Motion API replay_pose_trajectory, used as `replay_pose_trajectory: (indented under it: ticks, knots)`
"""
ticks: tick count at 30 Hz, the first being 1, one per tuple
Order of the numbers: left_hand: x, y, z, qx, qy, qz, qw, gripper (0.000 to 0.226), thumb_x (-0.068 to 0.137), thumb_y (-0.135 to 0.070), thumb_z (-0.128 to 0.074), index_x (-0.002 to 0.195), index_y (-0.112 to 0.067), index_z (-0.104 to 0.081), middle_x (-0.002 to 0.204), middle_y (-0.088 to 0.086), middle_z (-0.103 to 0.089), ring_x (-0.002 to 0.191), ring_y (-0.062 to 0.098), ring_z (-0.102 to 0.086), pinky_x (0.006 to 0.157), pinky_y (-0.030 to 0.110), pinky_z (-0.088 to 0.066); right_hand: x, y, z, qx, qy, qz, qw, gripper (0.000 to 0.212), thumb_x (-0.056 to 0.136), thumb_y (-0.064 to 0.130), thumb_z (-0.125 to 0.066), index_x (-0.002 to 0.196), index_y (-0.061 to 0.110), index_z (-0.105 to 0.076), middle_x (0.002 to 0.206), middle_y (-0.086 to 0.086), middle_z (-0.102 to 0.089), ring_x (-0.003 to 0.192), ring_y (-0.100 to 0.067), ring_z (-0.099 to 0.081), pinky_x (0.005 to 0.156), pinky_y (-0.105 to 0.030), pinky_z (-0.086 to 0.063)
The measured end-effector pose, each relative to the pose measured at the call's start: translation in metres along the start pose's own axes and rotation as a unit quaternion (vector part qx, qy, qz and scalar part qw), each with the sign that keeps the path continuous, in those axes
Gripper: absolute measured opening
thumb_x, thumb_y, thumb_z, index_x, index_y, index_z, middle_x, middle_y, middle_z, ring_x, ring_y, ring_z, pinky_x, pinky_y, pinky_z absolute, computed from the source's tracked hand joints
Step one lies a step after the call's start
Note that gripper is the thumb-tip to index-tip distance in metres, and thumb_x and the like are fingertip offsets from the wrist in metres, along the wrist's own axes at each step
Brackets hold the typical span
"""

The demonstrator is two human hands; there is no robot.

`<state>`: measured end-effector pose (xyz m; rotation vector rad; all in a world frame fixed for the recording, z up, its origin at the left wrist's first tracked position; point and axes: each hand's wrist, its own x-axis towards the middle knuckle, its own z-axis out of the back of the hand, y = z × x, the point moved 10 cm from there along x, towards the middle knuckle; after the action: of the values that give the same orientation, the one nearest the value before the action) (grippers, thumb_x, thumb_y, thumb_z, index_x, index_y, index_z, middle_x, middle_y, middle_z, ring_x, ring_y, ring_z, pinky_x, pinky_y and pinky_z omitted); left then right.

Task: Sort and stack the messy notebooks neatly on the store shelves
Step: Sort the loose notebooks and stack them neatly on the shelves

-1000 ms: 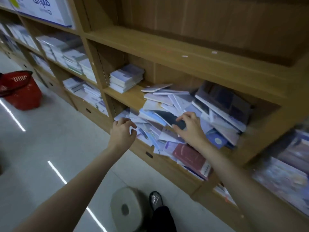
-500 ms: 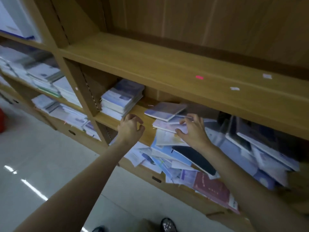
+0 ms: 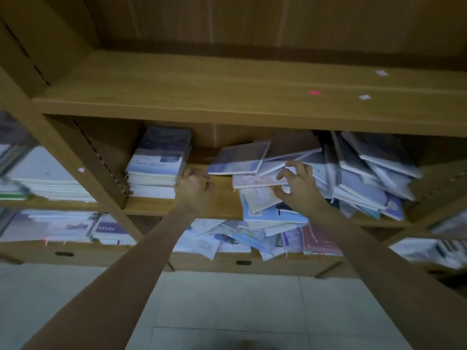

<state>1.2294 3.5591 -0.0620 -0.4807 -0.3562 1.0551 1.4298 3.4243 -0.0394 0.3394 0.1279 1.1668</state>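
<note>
Both hands were seen reaching into the middle shelf [image 3: 222, 203]. The left hand [image 3: 193, 184], fingers loosely curled, was held beside a neat stack of notebooks [image 3: 158, 164]. The right hand [image 3: 297, 186], fingers spread and bent, was placed over a pink notebook [image 3: 255, 180] atop the jumbled pile [image 3: 353, 178].

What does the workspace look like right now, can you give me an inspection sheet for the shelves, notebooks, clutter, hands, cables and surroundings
Surface: wooden middle shelf, bare strip between the two hands.
Job's things: neat stack of notebooks at the left of the bay; loose heap of notebooks at the right, tilted and overlapping.
Clutter: second jumble of notebooks on the lower shelf; small paper scraps on the upper shelf.
Grippers: left hand beside the neat stack, fingers curled, holding nothing; right hand spread, closing on a pinkish notebook in the heap.
Cables: nothing seen.
Surroundings: pale tiled floor; more stacked notebooks in the left bay.
</note>
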Motion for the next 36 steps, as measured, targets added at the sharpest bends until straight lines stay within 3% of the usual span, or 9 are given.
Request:
replay_pose_trajectory:
  ticks: [9, 16, 20, 24, 27, 31, 33, 35, 36]
  knots:
    - [0.049, -0.004, -0.072, -0.061, -0.149, -0.023, 0.987, 0.026, 0.088, -0.013, -0.055, 0.112, -0.007, -0.062, 0.117, 0.018, -0.052, 0.108, 0.038, -0.051, 0.091, 0.046, -0.043, 0.065, -0.018, -0.032, -0.062, -0.105, 0.08, 0.989, 0.042, 0.091, 0.029, -0.057, 0.126, 0.008, -0.05, 0.123, -0.018, -0.041, 0.118, -0.035, -0.034, 0.096, -0.038, -0.029]
    - [0.073, 0.013, -0.105, -0.048, -0.266, -0.054, 0.961, 0.041, 0.086, -0.02, -0.059, 0.126, -0.02, -0.054, 0.131, 0.008, -0.046, 0.123, 0.032, -0.038, 0.099, 0.041, -0.032, 0.104, 0.001, -0.06, -0.063, -0.031, 0.21, 0.975, 0.062, 0.085, 0.041, -0.063, 0.14, 0.028, -0.038, 0.136, -0.007, -0.044, 0.129, -0.029, -0.037, 0.103, -0.046, -0.03]
    - [0.094, 0.038, -0.129, -0.031, -0.253, -0.062, 0.965, 0.037, 0.085, -0.025, -0.063, 0.121, -0.028, -0.058, 0.133, 0.0, -0.046, 0.126, 0.028, -0.036, 0.102, 0.037, -0.029, 0.118, 0.017, -0.085, -0.136, -0.019, 0.236, 0.962, 0.039, 0.082, 0.032, -0.066, 0.12, 0.024, -0.058, 0.117, -0.001, -0.059, 0.111, -0.023, -0.051, 0.092, -0.041, -0.045]
    - [0.104, 0.045, -0.125, -0.071, -0.27, -0.054, 0.959, 0.028, 0.091, -0.029, -0.057, 0.117, -0.02, -0.06, 0.12, 0.01, -0.056, 0.122, 0.028, -0.043, 0.095, 0.03, -0.027, 0.109, 0.037, -0.078, -0.198, -0.168, 0.25, 0.933, 0.009, 0.088, 0.027, -0.059, 0.092, 0.019, -0.062, 0.09, -0.004, -0.06, 0.082, -0.024, -0.056, 0.066, -0.032, -0.038]
    - [0.104, 0.061, -0.122, -0.18, -0.276, -0.044, 0.943, 0.022, 0.092, -0.022, -0.056, 0.111, -0.014, -0.061, 0.111, 0.014, -0.061, 0.112, 0.032, -0.052, 0.094, 0.036, -0.042, 0.084, 0.049, -0.07, -0.218, -0.251, 0.272, 0.903, 0.021, 0.091, 0.032, -0.054, 0.076, 0.019, -0.051, 0.08, -0.002, -0.054, 0.08, -0.024, -0.056, 0.062, -0.03, -0.034]
    - [0.088, 0.087, -0.129, -0.514, -0.184, 0.009, 0.837, 0.015, 0.096, -0.014, -0.049, 0.086, -0.015, -0.061, 0.103, 0.009, -0.059, 0.098, 0.023, -0.058, 0.089, 0.035, -0.047, 0.05, 0.069, -0.084, -0.194, -0.304, 0.287, 0.888, 0.025, 0.092, 0.047, -0.052, 0.086, 0.023, -0.057, 0.088, -0.004, -0.061, 0.09, -0.028, -0.061, 0.065, -0.029, -0.033]
    - [0.075, 0.086, -0.134, -0.603, -0.099, -0.004, 0.791, 0.008, 0.094, -0.009, -0.053, 0.098, -0.006, -0.059, 0.099, 0.01, -0.058, 0.09, 0.021, -0.058, 0.077, 0.027, -0.051, 0.024, 0.084, -0.11, -0.173, -0.333, 0.346, 0.86, 0.029, 0.086, 0.049, -0.053, 0.083, 0.022, -0.065, 0.079, -0.003, -0.067, 0.076, -0.027, -0.065, 0.059, -0.028, -0.033]
    - [0.063, 0.089, -0.126, -0.525, -0.091, -0.041, 0.845, 0.024, 0.087, 0.0, -0.059, 0.111, -0.007, -0.058, 0.098, 0.006, -0.057, 0.083, 0.018, -0.058, 0.064, 0.019, -0.052, -0.003, 0.087, -0.12, -0.106, -0.339, 0.407, 0.842, 0.03, 0.078, 0.048, -0.051, 0.07, 0.024, -0.067, 0.064, 0.003, -0.067, 0.061, -0.022, -0.065, 0.057, -0.026, -0.038]
    - [0.06, 0.094, -0.118, -0.465, -0.112, -0.058, 0.876, 0.029, 0.084, 0.003, -0.062, 0.11, -0.01, -0.06, 0.104, 0.006, -0.058, 0.087, 0.018, -0.058, 0.068, 0.019, -0.051, -0.008, 0.084, -0.121, -0.087, -0.325, 0.42, 0.843, 0.03, 0.077, 0.049, -0.051, 0.077, 0.024, -0.069, 0.075, 0.004, -0.071, 0.071, -0.019, -0.068, 0.068, -0.028, -0.041]
